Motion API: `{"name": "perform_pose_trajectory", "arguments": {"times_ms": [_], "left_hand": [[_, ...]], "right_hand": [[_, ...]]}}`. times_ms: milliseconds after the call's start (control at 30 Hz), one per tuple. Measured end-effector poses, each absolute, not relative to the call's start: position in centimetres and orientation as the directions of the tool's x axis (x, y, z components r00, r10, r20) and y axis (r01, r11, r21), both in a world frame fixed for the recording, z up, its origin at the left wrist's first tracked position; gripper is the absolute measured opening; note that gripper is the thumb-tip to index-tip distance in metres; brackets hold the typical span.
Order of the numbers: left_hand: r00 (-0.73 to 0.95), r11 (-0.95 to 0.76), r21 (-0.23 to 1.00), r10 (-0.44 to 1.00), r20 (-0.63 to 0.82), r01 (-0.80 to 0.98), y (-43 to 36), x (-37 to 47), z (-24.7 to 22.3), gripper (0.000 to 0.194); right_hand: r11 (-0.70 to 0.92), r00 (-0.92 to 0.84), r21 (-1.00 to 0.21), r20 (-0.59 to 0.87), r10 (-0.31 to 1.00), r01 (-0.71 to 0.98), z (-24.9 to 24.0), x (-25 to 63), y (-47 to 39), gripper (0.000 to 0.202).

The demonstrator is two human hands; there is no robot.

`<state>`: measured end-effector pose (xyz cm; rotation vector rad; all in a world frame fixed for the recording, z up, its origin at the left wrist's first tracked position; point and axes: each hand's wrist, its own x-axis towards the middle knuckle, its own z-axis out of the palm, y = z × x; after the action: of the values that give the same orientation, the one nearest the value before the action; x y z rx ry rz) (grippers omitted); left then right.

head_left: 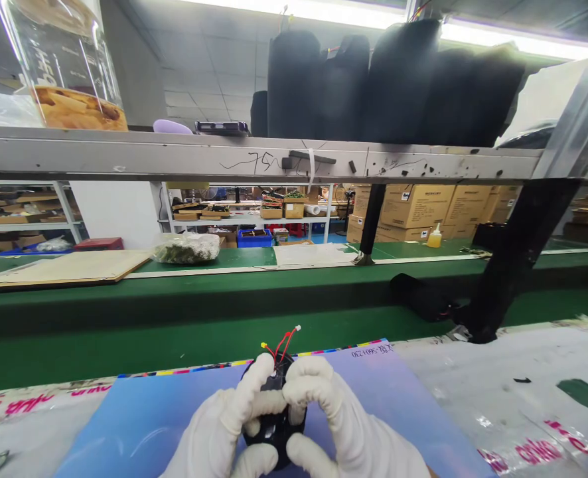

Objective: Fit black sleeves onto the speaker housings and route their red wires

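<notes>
Between my white-gloved hands is a glossy black rounded part (273, 428), resting on or just over a blue sheet (149, 418). Red wires (285, 345) rise from its top, ending in a small white plug and a yellow one. My left hand (239, 425) curls round the left side, its fingers across the upper face. On the other side, my right hand (331, 411) has bent fingertips pressed at the upper right edge. Both hands cover much of the part, so its exact kind does not show.
Beyond the sheet runs a green conveyor belt (125, 352), with a black cylindrical object (418, 299) near a dark post (517, 259). Overhead, a metal shelf (174, 154) carries tall black shapes (348, 86) and a glass jar (70, 66). Plastic-covered surface (513, 392) lies right.
</notes>
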<state>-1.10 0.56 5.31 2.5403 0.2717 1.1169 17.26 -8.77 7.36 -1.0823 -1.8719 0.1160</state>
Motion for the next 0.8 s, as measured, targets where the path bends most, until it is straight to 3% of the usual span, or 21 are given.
{"name": "perform_pose_trajectory", "arguments": {"times_ms": [167, 267, 333, 433, 500, 600, 700, 800], "left_hand": [[0.669, -0.950, 0.309, 0.259, 0.697, 0.046, 0.1, -1.5, 5.3, 0.050], [0.676, -0.949, 0.307, 0.274, 0.684, 0.074, 0.2, -1.9, 5.1, 0.053], [0.686, -0.939, 0.337, 0.285, 0.670, 0.062, 0.3, -2.1, 5.1, 0.067], [0.695, -0.936, 0.336, 0.311, 0.648, 0.105, 0.3, -2.2, 5.4, 0.088], [0.692, -0.933, 0.327, 0.336, 0.639, 0.151, 0.3, -2.0, 5.5, 0.087], [0.666, -0.928, 0.352, 0.337, 0.665, 0.118, 0.5, -1.6, 5.3, 0.070], [0.625, -0.922, 0.386, 0.323, 0.710, 0.037, 1.0, -1.4, 4.7, 0.047], [0.578, -0.920, 0.378, 0.363, 0.731, 0.100, 1.6, -1.7, 4.5, 0.051]], "right_hand": [[0.551, -0.109, -0.528, 0.651, 0.751, 0.646, 7.9, 17.8, -9.5, 0.017], [0.545, -0.160, -0.391, 0.686, 0.710, 0.741, 9.1, 18.7, -10.4, 0.023], [0.530, -0.244, -0.266, 0.665, 0.706, 0.805, 9.4, 19.1, -10.4, 0.029], [0.551, -0.316, -0.190, 0.650, 0.691, 0.812, 8.2, 18.9, -9.1, 0.019], [0.595, -0.319, -0.127, 0.745, 0.585, 0.794, 6.8, 18.6, -7.6, 0.015], [0.623, -0.323, -0.046, 0.824, 0.465, 0.781, 5.6, 18.2, -6.5, 0.019], [0.567, -0.295, -0.163, 0.722, 0.626, 0.807, 6.4, 18.0, -7.4, 0.012], [0.462, -0.200, -0.300, 0.617, 0.761, 0.835, 7.9, 17.7, -9.1, 0.014]]}}
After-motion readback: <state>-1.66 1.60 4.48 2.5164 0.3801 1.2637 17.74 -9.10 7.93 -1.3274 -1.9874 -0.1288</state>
